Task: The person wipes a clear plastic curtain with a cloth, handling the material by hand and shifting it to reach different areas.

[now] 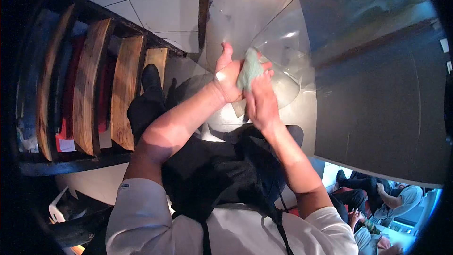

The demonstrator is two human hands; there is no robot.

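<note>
Brown slatted wooden stairs (96, 85) L of person, black rounded shoe (151, 76) at rt-most tread. Flat grey panel (377, 108) R; ppl (398, 200) past its btm edge. Crumpled pale-green cloth (251, 68) ctr, btwn L hand (230, 79) & R hand (262, 101).

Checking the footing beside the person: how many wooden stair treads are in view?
4, side by side at picture left: the leftmost tread, the second, the third and the fourth, partly covered by a dark shoe. More may be hidden behind the leg.
</note>
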